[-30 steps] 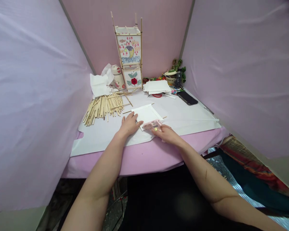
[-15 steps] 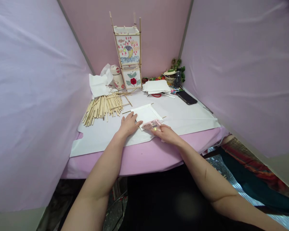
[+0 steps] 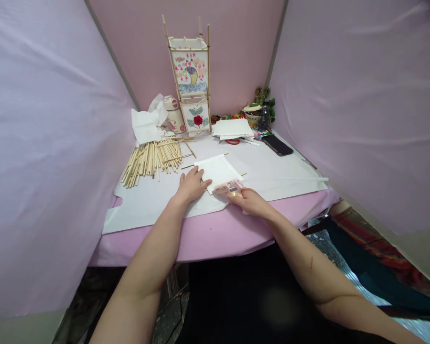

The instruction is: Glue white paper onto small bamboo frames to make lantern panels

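My left hand [image 3: 191, 186] lies flat with fingers stretched out, pressing the near left corner of a white paper panel [image 3: 218, 169] that has thin bamboo sticks along its edges. My right hand [image 3: 249, 199] grips a small pink tool [image 3: 228, 188] with a green light, held against the panel's near edge. Both rest on a large white sheet [image 3: 272, 177] that covers the pink table [image 3: 215, 234].
A pile of bamboo sticks [image 3: 150, 160] lies at the left. At the back stand a painted paper lantern [image 3: 192, 81], a white jar [image 3: 174, 115] and crumpled tissue [image 3: 145, 125]. A stack of white paper [image 3: 233, 128], a black phone [image 3: 277, 145] and a potted plant [image 3: 261, 109] are at the right. Purple fabric walls close in on both sides.
Hardly anything moved: both hands keep their hold on the panel and the pink tool. The view shifted very slightly.
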Available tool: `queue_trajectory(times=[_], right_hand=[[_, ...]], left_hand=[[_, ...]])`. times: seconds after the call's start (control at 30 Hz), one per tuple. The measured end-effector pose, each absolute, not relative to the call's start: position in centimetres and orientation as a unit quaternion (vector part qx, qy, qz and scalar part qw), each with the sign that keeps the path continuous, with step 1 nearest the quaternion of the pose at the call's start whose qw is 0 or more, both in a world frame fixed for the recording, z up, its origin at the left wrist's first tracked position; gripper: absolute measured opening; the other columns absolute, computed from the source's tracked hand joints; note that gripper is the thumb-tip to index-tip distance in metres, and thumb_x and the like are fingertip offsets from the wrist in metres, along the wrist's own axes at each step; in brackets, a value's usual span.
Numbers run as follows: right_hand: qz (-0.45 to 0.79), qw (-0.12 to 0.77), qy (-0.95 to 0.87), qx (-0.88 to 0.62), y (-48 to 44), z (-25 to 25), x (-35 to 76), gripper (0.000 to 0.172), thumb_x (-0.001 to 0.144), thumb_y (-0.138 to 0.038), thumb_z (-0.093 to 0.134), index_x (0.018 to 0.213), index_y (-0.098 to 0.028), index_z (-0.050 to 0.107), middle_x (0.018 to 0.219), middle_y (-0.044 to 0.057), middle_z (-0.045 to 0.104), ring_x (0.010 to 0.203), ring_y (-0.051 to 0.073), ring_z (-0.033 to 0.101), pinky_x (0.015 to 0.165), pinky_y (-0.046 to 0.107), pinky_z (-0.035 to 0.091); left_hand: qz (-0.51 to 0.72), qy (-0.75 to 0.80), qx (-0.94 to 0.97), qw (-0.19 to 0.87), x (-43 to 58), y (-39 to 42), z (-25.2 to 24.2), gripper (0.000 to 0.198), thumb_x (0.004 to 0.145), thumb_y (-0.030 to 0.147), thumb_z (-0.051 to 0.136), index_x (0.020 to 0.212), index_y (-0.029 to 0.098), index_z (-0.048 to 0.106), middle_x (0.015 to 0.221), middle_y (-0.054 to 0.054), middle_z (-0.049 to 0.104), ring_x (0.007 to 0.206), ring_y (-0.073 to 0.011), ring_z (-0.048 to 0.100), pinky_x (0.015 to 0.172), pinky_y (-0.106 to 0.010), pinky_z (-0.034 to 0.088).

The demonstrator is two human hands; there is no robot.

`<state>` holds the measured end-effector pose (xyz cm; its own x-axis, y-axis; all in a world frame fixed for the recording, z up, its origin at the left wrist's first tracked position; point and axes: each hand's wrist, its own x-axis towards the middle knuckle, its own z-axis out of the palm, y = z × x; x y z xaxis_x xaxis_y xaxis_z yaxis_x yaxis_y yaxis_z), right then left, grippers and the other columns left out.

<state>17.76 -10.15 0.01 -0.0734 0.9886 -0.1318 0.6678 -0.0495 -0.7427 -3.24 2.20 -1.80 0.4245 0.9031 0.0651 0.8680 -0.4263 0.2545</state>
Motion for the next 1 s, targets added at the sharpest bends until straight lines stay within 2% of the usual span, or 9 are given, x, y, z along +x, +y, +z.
queue_trajectory(times=[0.23,0.37,1.0], right_hand=[[0.320,0.231,-0.662,-0.637,-10.3,0.5,17.5,0.052,0.088,-0.061,0.046,0.071,-0.016,0.065,0.065,0.006,0.063,0.069,0.019,0.059,0.066,0.026,0.039],[0.316,0.226,-0.660,-0.643,-10.3,0.6,17.4,0.051,0.088,-0.059,0.046,0.074,-0.015,0.066,0.064,0.006,0.063,0.068,0.020,0.059,0.065,0.026,0.040],[0.319,0.232,-0.632,-0.667,-10.3,0.6,18.5,0.053,0.087,-0.062,0.044,0.068,-0.015,0.063,0.056,0.004,0.059,0.060,0.018,0.057,0.057,0.024,0.037]], left_hand=[[0.098,0.525,0.840,0.093,-3.2,2.2,-1.7,0.059,0.093,0.055,0.040,0.140,0.021,0.041,0.156,-0.014,0.027,0.144,-0.0272,0.022,0.114,-0.057,0.014],[0.096,0.526,0.839,0.095,-3.2,2.2,-1.7,0.059,0.092,0.055,0.040,0.141,0.021,0.041,0.156,-0.014,0.027,0.144,-0.0266,0.022,0.114,-0.057,0.014],[0.090,0.527,0.840,0.091,-3.2,2.3,-1.8,0.059,0.092,0.056,0.039,0.141,0.022,0.041,0.156,-0.013,0.027,0.144,-0.0274,0.022,0.115,-0.056,0.014]])
